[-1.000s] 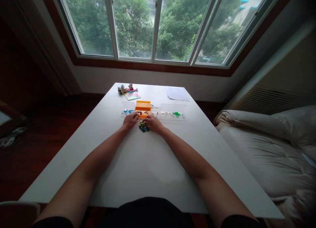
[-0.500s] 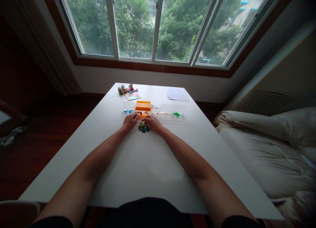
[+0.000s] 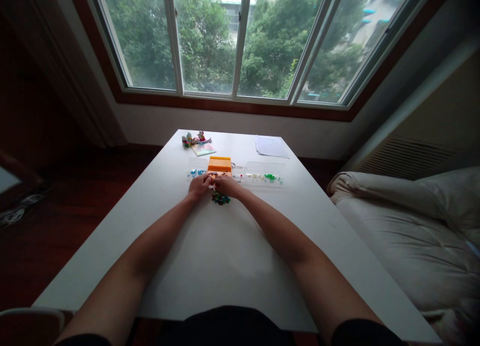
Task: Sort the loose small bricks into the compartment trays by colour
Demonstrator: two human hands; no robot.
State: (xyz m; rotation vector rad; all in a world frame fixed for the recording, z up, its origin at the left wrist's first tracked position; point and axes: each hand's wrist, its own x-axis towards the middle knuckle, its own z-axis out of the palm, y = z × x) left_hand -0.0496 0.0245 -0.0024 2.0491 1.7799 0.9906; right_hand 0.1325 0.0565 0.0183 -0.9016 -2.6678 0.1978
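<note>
My left hand (image 3: pixel 200 186) is closed at the near left edge of an orange box (image 3: pixel 220 163) that holds small brown pieces. My right hand (image 3: pixel 226 185) meets it there, its fingers pinched together at the left fingertips. Whatever is between the fingers is too small to make out. Just below my right hand lies a pile of mixed green, blue and brown pieces (image 3: pixel 221 198). Blue pieces (image 3: pixel 197 172) sit in a clear tray to the left, and green pieces (image 3: pixel 270 177) in a clear tray to the right.
On the white table (image 3: pixel 221 256), small figures (image 3: pixel 188 140) and a colourful card (image 3: pixel 203 149) lie at the far left, and white papers (image 3: pixel 270 146) at the far right. A pale sofa (image 3: pixel 382 226) stands to the right, beyond the table edge.
My right hand has moved left and its fingertips now meet those of my left hand. The whole view has shifted slightly, so the table appears lower.
</note>
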